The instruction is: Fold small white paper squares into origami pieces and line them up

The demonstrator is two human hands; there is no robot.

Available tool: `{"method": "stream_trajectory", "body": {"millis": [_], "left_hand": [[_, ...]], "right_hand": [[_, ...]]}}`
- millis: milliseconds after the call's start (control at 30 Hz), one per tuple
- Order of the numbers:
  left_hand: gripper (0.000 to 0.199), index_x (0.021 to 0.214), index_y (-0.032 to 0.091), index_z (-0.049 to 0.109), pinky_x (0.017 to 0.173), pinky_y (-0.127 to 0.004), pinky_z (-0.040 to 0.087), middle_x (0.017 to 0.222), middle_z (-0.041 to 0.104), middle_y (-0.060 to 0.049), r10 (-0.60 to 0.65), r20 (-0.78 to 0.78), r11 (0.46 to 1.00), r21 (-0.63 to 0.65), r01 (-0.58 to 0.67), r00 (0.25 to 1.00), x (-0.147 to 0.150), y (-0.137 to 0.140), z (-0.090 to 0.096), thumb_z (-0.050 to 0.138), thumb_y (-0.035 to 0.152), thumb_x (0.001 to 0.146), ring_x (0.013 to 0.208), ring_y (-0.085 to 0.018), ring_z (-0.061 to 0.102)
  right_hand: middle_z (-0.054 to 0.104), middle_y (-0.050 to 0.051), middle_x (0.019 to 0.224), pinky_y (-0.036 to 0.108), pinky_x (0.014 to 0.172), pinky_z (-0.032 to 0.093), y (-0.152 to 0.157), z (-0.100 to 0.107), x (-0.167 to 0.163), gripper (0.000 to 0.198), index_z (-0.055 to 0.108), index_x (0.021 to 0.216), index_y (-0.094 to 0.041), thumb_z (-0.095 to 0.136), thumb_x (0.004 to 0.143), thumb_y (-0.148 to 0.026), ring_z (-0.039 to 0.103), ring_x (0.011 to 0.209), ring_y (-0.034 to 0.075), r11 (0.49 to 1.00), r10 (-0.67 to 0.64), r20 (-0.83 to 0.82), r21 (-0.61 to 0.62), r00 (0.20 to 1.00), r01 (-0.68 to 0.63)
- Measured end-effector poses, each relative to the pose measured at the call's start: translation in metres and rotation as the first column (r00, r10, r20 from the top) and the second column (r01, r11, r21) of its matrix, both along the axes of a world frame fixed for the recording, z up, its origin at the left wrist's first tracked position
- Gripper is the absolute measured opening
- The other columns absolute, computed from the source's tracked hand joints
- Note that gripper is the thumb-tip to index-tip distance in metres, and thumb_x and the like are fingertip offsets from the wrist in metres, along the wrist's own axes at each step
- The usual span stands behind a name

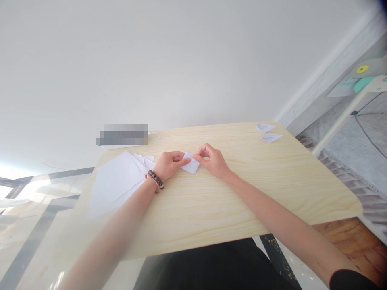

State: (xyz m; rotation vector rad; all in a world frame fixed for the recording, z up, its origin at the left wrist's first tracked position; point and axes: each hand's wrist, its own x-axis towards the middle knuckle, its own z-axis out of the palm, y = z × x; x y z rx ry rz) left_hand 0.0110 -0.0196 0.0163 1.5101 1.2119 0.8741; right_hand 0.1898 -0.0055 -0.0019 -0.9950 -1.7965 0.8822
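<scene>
Between my hands, just over the middle of the table, is a small folded piece of white paper [191, 166]. My left hand [169, 164], with a dark beaded bracelet [155, 177] at the wrist, pinches its left side, thumb on top. The thumb and forefinger of my right hand [211, 160] close on its upper right edge. Left of my left hand lies a spread of white paper sheets [116, 181]. Two folded paper pieces [271, 137] rest near the far right corner of the table.
The pale wooden table [236, 213] stands against a white wall [187, 60]. A blurred-out object [123, 135] sits at its back left, a thin white loop beside it. Beyond the right edge is a white pole [341, 121]. A brown wooden surface [353, 241] shows below right.
</scene>
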Motion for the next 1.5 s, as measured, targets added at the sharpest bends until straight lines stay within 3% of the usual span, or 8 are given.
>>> {"method": "stream_trajectory", "body": {"millis": [167, 300, 500, 700, 900, 1267, 1500], "left_hand": [[0.032, 0.086, 0.014, 0.064, 0.076, -0.031, 0.049, 0.086, 0.068, -0.006, -0.033, 0.063, 0.999, -0.017, 0.035, 0.997, -0.001, 0.002, -0.003, 0.067, 0.037, 0.065, 0.081, -0.019, 0.063], [0.032, 0.086, 0.012, 0.063, 0.076, -0.033, 0.049, 0.087, 0.067, -0.007, -0.02, 0.116, 1.0, -0.011, 0.022, 0.993, -0.003, 0.004, -0.006, 0.068, 0.036, 0.065, 0.081, -0.019, 0.063], [0.029, 0.084, 0.012, 0.062, 0.074, -0.031, 0.049, 0.085, 0.067, -0.006, -0.05, 0.147, 0.998, -0.027, 0.054, 0.988, -0.005, 0.006, -0.008, 0.068, 0.033, 0.065, 0.079, -0.018, 0.062], [0.031, 0.083, 0.012, 0.062, 0.074, -0.032, 0.048, 0.084, 0.066, -0.006, -0.059, 0.131, 0.997, -0.043, 0.065, 0.99, -0.005, 0.006, -0.007, 0.068, 0.036, 0.065, 0.079, -0.018, 0.062], [0.031, 0.083, 0.012, 0.062, 0.074, -0.032, 0.047, 0.085, 0.066, -0.006, -0.025, 0.181, 0.999, -0.038, 0.032, 0.983, -0.006, 0.006, -0.008, 0.069, 0.035, 0.064, 0.078, -0.018, 0.061], [0.026, 0.083, 0.013, 0.062, 0.065, -0.025, 0.045, 0.08, 0.066, -0.004, -0.069, 0.197, 0.988, -0.123, 0.095, 0.978, -0.011, 0.008, -0.004, 0.069, 0.031, 0.065, 0.072, -0.015, 0.06], [0.027, 0.082, 0.013, 0.063, 0.063, -0.025, 0.043, 0.077, 0.065, -0.003, -0.09, 0.148, 0.991, -0.088, 0.104, 0.985, -0.01, 0.007, -0.004, 0.066, 0.035, 0.067, 0.07, -0.015, 0.059]], "right_hand": [[0.056, 0.0, 0.072, 0.025, 0.065, 0.045, -0.002, 0.002, 0.001, 0.017, 0.047, 0.077, -0.02, 0.052, 0.077, -0.035, 0.055, 0.066, 0.011, 0.999, 0.024, 0.017, 0.024, 1.0, -0.024], [0.055, -0.001, 0.07, 0.021, 0.053, 0.039, -0.003, 0.004, 0.001, 0.019, 0.049, 0.08, -0.019, 0.05, 0.078, -0.037, 0.049, 0.058, 0.009, 0.998, 0.054, 0.083, 0.017, 0.995, -0.055], [0.041, -0.004, 0.054, 0.021, 0.049, 0.028, -0.003, 0.006, 0.003, 0.032, 0.048, 0.058, -0.016, 0.042, 0.082, -0.036, 0.034, 0.05, 0.007, 0.992, 0.097, 0.255, 0.053, 0.962, -0.114], [0.048, -0.002, 0.06, 0.021, 0.051, 0.028, -0.001, 0.009, 0.006, 0.031, 0.053, 0.064, -0.015, 0.043, 0.082, -0.037, 0.038, 0.053, 0.007, 0.983, 0.185, 0.218, -0.029, 0.958, -0.183], [0.044, -0.003, 0.054, 0.021, 0.047, 0.026, 0.001, 0.008, 0.009, 0.033, 0.046, 0.058, -0.016, 0.043, 0.081, -0.039, 0.034, 0.049, 0.006, 0.986, 0.141, 0.165, -0.116, 0.976, -0.123], [0.043, -0.003, 0.057, 0.02, 0.05, 0.029, -0.002, 0.011, 0.011, 0.029, 0.044, 0.061, -0.016, 0.04, 0.083, -0.034, 0.037, 0.051, 0.006, 0.97, 0.229, 0.142, -0.112, 0.963, -0.215], [0.038, -0.004, 0.056, 0.02, 0.048, 0.025, -0.002, 0.01, 0.01, 0.024, 0.049, 0.065, -0.015, 0.043, 0.081, -0.033, 0.032, 0.05, 0.006, 0.968, 0.25, 0.183, -0.073, 0.951, -0.241]]}}
